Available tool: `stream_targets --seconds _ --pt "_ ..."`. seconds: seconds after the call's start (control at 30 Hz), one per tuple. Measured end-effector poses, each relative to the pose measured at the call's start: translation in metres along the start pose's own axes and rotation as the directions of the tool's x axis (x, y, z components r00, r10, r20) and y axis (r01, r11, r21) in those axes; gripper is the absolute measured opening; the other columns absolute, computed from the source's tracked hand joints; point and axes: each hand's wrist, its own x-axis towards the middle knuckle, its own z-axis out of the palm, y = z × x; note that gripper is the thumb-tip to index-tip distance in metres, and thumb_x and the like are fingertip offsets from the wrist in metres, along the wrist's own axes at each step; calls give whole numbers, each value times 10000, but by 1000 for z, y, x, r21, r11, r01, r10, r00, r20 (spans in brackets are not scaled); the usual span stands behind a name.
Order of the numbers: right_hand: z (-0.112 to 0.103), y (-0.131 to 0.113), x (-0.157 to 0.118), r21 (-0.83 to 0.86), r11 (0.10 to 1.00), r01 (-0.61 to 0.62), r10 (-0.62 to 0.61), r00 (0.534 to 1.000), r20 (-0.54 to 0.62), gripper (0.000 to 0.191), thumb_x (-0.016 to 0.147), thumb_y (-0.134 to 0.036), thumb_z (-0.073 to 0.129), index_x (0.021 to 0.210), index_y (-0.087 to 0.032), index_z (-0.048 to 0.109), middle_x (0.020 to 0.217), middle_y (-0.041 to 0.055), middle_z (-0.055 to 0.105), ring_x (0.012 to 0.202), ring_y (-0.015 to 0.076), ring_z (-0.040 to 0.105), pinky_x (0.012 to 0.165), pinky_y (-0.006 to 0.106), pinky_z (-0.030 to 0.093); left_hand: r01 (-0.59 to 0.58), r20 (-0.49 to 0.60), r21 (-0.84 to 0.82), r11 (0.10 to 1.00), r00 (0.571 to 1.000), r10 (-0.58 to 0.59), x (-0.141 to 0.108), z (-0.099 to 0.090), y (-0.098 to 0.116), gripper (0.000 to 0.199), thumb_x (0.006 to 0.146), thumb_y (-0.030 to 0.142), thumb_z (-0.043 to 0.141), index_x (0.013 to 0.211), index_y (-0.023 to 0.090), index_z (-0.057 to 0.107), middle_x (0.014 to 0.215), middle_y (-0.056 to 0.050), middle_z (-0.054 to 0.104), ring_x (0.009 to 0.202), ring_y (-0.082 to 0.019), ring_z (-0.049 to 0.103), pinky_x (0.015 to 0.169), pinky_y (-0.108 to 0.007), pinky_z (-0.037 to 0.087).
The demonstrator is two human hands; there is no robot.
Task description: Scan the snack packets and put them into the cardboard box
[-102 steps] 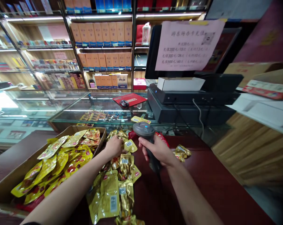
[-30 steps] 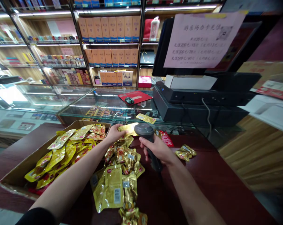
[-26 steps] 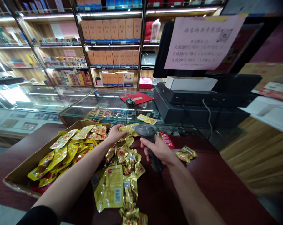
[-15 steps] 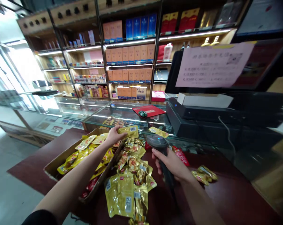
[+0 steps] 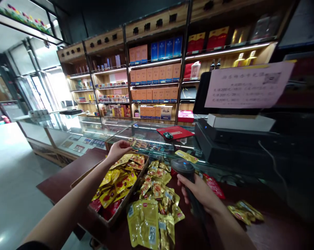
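Note:
My left hand (image 5: 119, 150) is above the back of a cardboard box (image 5: 130, 196) full of yellow and red snack packets (image 5: 120, 182). Its fingers are pinched together, and whatever they may hold is too small to make out. My right hand (image 5: 194, 189) grips a black barcode scanner (image 5: 184, 166) over the dark red table. Between the box and the scanner lies a pile of gold packets (image 5: 160, 189), with a larger gold packet (image 5: 143, 222) at its near end. One gold packet (image 5: 186, 156) rests behind the scanner.
A red packet (image 5: 213, 185) and some gold packets (image 5: 245, 211) lie right of the scanner. Behind the table stands a glass counter (image 5: 136, 130) with a red mat (image 5: 181, 132). A monitor with a pink sign (image 5: 245, 86) is at the right, and shelves of boxed goods line the back.
The gold packet that was in my left hand no longer shows there. That hand has moved left, over the box. The view has shifted, showing more of the room at left. My right hand still holds the scanner.

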Motion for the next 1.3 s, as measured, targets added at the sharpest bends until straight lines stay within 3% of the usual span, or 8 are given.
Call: stream_targets --seconds 0.3,0.47,0.6,0.73,0.83,0.97,1.13,1.3 --pt "-21 -10 -6 23 999 37 -34 994 -104 419 801 -578 626 729 -171 558 457 -44 557 352 107 535 377 201 381 -10 286 -82 997 958 33 2 135 -28 321 605 387 799 766 156 645 727 -29 703 660 -145 655 678 -259 511" --pt "-37 -12 -9 50 996 67 -59 987 -152 410 820 -565 620 739 -166 566 452 -43 560 342 103 526 351 187 366 -25 396 -8 1000 918 26 -4 185 -40 285 670 396 740 795 155 651 746 -36 709 685 -159 659 680 -264 507" --pt "-45 -12 -8 76 996 51 -36 983 -183 393 829 -543 619 735 -165 572 450 -39 568 344 99 532 355 178 376 -117 449 165 979 893 32 -15 191 -56 170 779 301 623 860 159 668 835 -51 725 788 -179 673 750 -281 509" --pt "-46 -12 -6 88 996 23 -6 981 -193 379 830 -525 619 725 -164 569 439 -40 557 340 96 528 353 175 381 -343 569 444 828 822 36 -25 180 -61 266 817 201 537 1022 164 702 1038 -96 720 983 -228 650 895 -329 475" --pt "-45 -10 -3 76 997 33 -18 982 -190 366 834 -511 621 729 -164 567 439 -39 555 338 93 526 350 171 377 -500 644 551 668 764 41 -28 175 -58 374 800 316 607 1126 152 687 1126 -138 681 1080 -284 599 963 -369 437" --pt "-41 -7 -1 66 997 38 -27 985 -169 360 838 -502 617 729 -163 563 443 -36 558 339 92 525 352 173 384 -570 701 615 545 712 -47 -31 173 -54 470 699 493 713 1023 152 715 1094 -161 669 1091 -328 565 930 -385 442" --pt "-35 -8 0 63 998 14 -3 985 -175 351 814 -494 630 721 -167 547 429 -41 547 324 91 514 345 177 382 -578 697 648 495 712 -81 -35 176 -45 240 811 362 603 801 157 728 932 -157 697 963 -286 627 826 -346 451" --pt "-34 -10 -1 62 998 -7 18 984 -180 355 800 -500 632 708 -170 537 430 -41 544 324 92 517 342 178 380 -489 580 710 506 814 -28 -32 173 -28 342 915 273 413 778 147 701 860 -174 711 824 -272 670 754 -343 432"
